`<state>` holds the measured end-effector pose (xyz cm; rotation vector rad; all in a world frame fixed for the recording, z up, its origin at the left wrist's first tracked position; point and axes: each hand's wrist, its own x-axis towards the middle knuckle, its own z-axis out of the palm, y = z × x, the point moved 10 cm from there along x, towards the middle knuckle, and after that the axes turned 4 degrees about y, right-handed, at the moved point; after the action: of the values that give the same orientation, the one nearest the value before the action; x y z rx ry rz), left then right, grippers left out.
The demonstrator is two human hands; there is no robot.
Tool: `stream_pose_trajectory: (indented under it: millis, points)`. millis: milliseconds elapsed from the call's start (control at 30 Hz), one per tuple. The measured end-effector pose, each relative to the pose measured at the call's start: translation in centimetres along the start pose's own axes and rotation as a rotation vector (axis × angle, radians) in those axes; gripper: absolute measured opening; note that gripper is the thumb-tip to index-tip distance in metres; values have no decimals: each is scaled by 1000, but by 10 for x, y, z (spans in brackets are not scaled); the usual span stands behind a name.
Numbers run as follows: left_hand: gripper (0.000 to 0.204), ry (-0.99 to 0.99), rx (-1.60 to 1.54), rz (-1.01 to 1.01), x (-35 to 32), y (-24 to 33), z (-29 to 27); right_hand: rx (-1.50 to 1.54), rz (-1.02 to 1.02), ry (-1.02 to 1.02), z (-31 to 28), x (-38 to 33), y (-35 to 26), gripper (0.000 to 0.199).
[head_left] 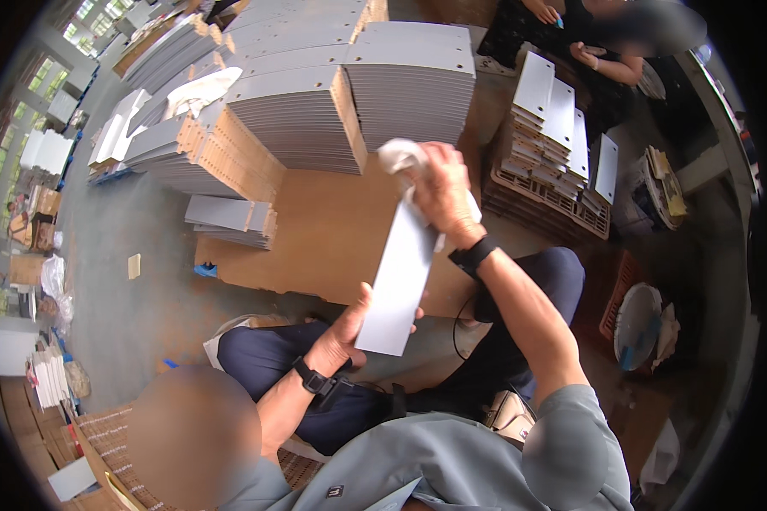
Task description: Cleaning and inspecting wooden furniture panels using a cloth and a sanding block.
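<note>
Wiping the long grey panel (398, 277) goes best, I judge, when the lower grip stays firm and the cloth travels the full length in one even pass. The left hand (347, 328) is closed around the panel's lower end at about 7 o'clock from the picture's middle, thumb over the near face, so the board stands tilted above the person's dark-trousered lap (349, 383). The right hand (441, 192), at about 12 o'clock from the panel's middle, is clenched on a white cloth (402, 157) and presses it against the panel's upper end. Keeping the cloth flat rather than bunched should cover the full width; as held, much of it is balled up above the fingers. The thin board may flex or twist if pushed hard, so pressure should run along it, toward the supporting hand. Beyond the knees, at 12 o'clock, tall stacks of grey panels (349, 102) rest on a brown sheet (332, 238) on the floor, and at 2 o'clock smaller panels (554, 128) sit on a crate near another seated person (588, 60).
</note>
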<state>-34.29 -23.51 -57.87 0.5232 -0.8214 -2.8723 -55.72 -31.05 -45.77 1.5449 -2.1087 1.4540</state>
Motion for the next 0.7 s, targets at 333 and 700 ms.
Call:
stream_pose_trajectory:
  millis: [333,700]
  points:
    - [78,357,-161,454,11,62,-75,384,-252,-534,50,-100,-101,45]
    - [58,308,-71,503,-19,110,-66,192,-323,-1132,58,-180,-62,32]
